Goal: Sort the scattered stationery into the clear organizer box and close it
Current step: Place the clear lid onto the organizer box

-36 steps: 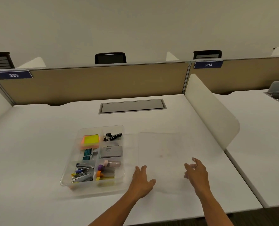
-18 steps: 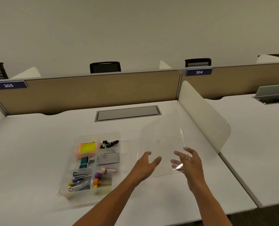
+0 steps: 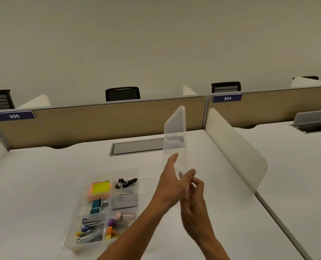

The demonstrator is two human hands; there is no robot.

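Clear lid (image 3: 175, 132) upright, pinched between left hand (image 3: 172, 186) and right hand (image 3: 195, 205), beside the open organizer box (image 3: 75, 231).

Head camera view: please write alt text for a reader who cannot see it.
Both hands, left hand and right hand, hold a clear lid upright above a white desk. To its left lies the open clear organizer box, filled with stationery.

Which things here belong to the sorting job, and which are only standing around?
Job: clear lid, held upright in both hands; left hand; right hand; organizer box; sticky notes; binder clips.
Around: chairs; number signs; white divider.
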